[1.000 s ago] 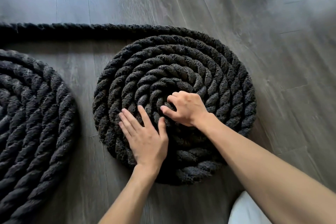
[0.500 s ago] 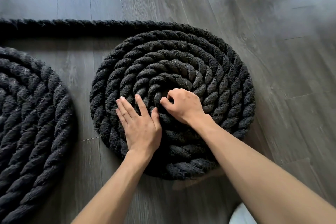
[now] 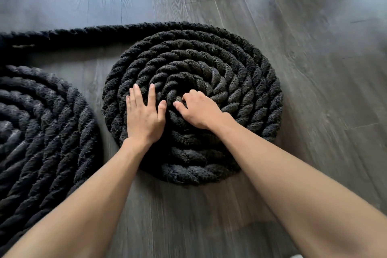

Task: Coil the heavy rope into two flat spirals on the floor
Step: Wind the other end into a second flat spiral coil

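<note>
Two spirals — left hand (image 3: 144, 119) flat on the centre spiral (image 3: 240, 81), fingers straight; right hand (image 3: 199, 111) pinches its core; second spiral (image 3: 41, 128) at nine o'clock.

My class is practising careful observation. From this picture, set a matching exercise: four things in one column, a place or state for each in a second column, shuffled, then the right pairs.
Things
1. left hand
2. right hand
3. left spiral
4. straight stretch of rope

Places or states
A. runs leftward from the far side of the middle spiral
B. fingers curled into the middle spiral's centre
C. cut off by the picture's left edge, untouched
D. flat, fingers straight, on the middle spiral

Pairs: 1-D, 2-B, 3-C, 4-A
</note>
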